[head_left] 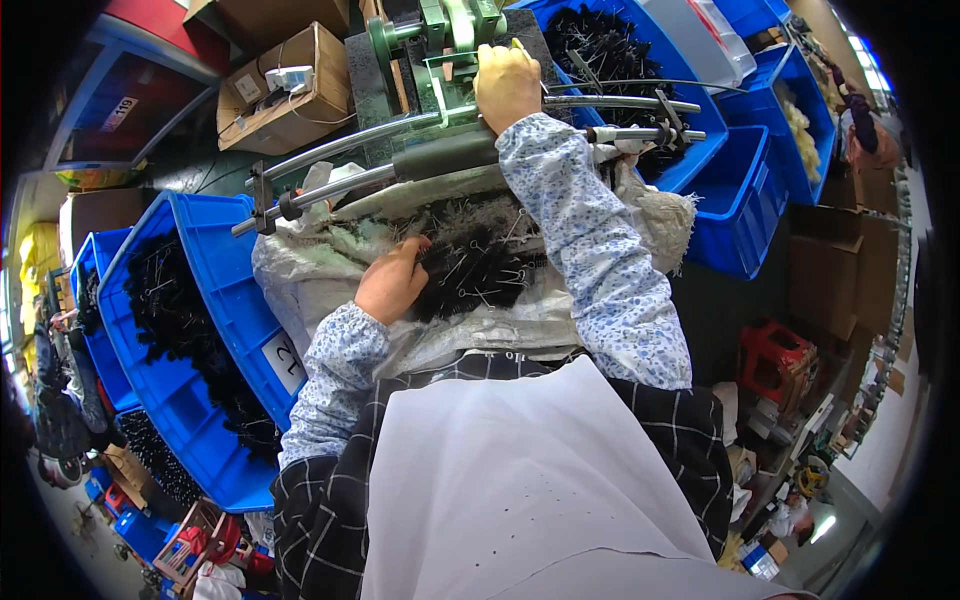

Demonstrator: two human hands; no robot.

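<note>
My right hand (507,85) is raised to the green machine (460,25) at the top middle. Its fingers are curled closed at the machine's front; what they grip is hidden. Low on the left, my left hand (393,283) rests at the edge of a pile of small black brushes with twisted wire loops (475,275). Its thumb and forefinger are apart, with nothing visible between them. The pile lies in a pale woven sack (310,270) spread in front of me. A curved metal rail with a dark foam sleeve (445,157) crosses between the pile and the machine.
Blue bins (215,290) with black brushes stand on the left. More blue bins (735,215) are at the right, one heaped with brushes (600,50). An open cardboard box (290,95) sits back left. A red stool (775,360) stands on the right.
</note>
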